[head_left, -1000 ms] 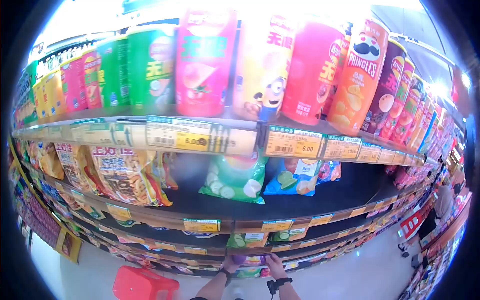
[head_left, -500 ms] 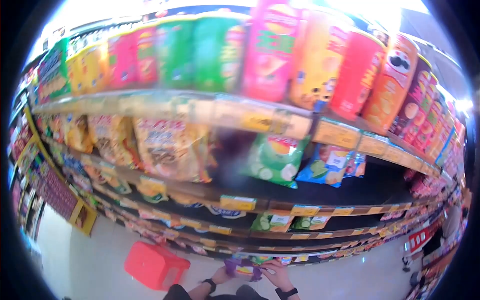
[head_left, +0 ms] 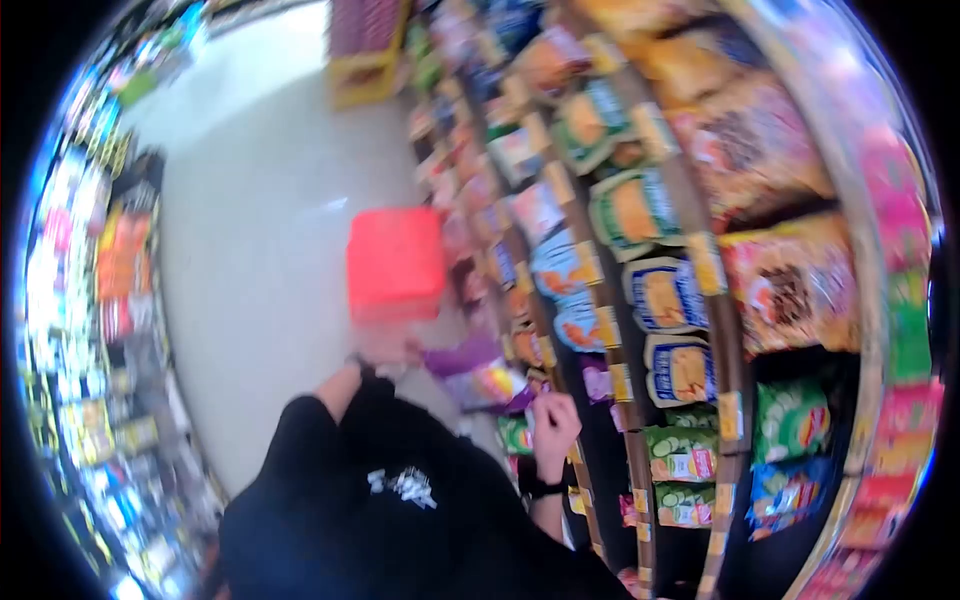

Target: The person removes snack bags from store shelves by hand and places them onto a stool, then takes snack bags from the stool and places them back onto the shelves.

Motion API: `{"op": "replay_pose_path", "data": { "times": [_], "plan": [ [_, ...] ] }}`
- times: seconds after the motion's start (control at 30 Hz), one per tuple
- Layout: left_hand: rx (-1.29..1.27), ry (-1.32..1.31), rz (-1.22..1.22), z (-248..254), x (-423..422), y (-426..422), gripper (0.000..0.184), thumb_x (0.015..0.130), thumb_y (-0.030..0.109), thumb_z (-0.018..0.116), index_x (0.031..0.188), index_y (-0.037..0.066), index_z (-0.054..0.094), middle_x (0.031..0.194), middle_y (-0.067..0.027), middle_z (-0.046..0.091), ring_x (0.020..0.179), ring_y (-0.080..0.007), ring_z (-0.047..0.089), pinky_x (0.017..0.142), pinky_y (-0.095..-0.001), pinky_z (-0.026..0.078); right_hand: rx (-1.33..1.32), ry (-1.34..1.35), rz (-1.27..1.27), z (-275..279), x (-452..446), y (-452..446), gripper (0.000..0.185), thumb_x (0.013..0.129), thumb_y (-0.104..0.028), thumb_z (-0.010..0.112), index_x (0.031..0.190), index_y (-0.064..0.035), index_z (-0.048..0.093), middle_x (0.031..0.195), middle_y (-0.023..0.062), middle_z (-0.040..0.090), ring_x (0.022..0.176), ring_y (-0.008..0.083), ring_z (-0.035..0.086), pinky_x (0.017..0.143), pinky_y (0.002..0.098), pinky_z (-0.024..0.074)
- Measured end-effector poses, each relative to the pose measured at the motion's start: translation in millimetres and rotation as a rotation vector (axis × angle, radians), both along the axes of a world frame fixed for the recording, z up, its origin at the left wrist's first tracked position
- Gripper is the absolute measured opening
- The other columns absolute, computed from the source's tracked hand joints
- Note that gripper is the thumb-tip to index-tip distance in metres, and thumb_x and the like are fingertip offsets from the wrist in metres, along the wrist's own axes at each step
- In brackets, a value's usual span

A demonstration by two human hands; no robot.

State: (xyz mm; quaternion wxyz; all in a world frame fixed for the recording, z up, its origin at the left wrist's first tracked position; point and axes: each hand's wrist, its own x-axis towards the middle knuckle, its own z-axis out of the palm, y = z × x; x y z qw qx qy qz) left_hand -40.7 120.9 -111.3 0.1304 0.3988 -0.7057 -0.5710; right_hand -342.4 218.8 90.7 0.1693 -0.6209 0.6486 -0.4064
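Note:
A purple snack bag (head_left: 485, 385) with a yellow patch on its front is held low before my body, beside the shelves. My left hand (head_left: 395, 350), smeared by motion, grips its left corner. Close to the bag's right end, my right hand (head_left: 555, 425) is closed with the fingers curled in. Whether any of the bag is inside those fingers is hidden. Another purple pack (head_left: 597, 380) sits on a lower shelf just right of the bag.
Tiered shelves of snacks (head_left: 660, 295) rise along my right side, with green cucumber chip bags (head_left: 682, 455) near my right arm. A red plastic stool (head_left: 395, 265) stands on the pale floor (head_left: 260, 230) ahead. More stocked shelving (head_left: 90, 400) runs along the left.
My view has swung left and down, so the shelves now stand at the right and the stool ahead. The left hand keeps the purple bag; the right hand's fingers have curled in.

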Motion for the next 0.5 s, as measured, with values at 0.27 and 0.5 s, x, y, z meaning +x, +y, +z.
{"op": "replay_pose_path", "data": {
  "times": [0.27, 0.5],
  "plan": [
    [0.728, 0.688, 0.922, -47.8, 107.6, 18.4, 0.021, 0.089, 0.015, 0.058, 0.108, 0.006, 0.056, 0.100, -0.0054, 0.061, 0.096, -0.0177, 0.059, 0.087, -0.0352, 0.049, 0.477, -0.420, 0.088, -94.7, 79.4, -86.0, 0.015, 0.085, -0.009, 0.064, 0.087, 0.0058, 0.063, 0.085, 0.0058, 0.058, 0.073, 0.0105, 0.057, 0.065, 0.0215, 0.0459],
    [0.825, 0.625, 1.316, -95.5, 141.3, -42.0, 0.042, 0.088, 0.017, 0.059, 0.126, 0.003, 0.046, 0.108, -0.0061, 0.058, 0.098, -0.0193, 0.058, 0.088, -0.0371, 0.048, 0.692, -0.483, 0.120, -265.4, 108.6, -186.8, 0.013, 0.089, -0.013, 0.060, 0.084, -0.0014, 0.061, 0.071, 0.0021, 0.060, 0.060, 0.0092, 0.058, 0.053, 0.0222, 0.0468]
  ]
}}
